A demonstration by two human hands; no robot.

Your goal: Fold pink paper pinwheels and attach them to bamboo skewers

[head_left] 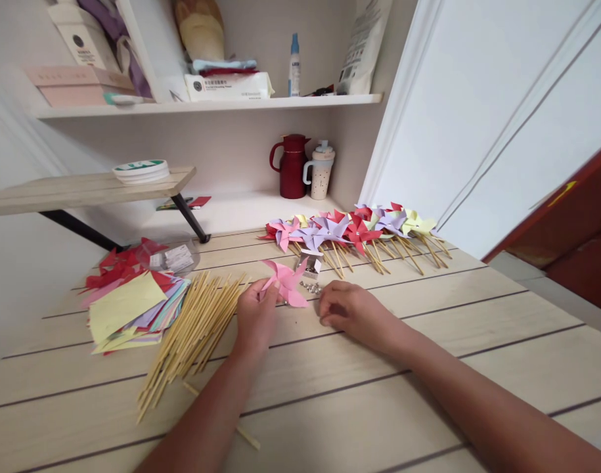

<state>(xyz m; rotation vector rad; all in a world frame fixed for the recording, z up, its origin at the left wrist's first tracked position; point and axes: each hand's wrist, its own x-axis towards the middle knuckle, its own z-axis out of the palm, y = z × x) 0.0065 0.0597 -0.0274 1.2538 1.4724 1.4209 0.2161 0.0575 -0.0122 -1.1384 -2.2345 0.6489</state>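
My left hand (255,314) pinches a pink paper pinwheel (286,284) between thumb and fingers, above the table. No stick shows on this pinwheel. My right hand (352,312) is just to its right, low over the tabletop, with fingers curled and closed; whatever is between the fingertips is hidden. Beside the right fingers lies a small heap of shiny metal fasteners (312,288). Behind the heap stands a small open box (311,264) with more small pieces inside. A bundle of thin wooden sticks (192,335) lies left of my left hand.
Finished-looking pinwheels on sticks (332,231) lie in a row at the back right. Coloured paper sheets (127,312), red paper pieces (117,266) and a clear plastic container (182,256) sit at left. One loose stick (248,437) passes under my left forearm. A raised wooden stand (83,187) overhangs the back left.
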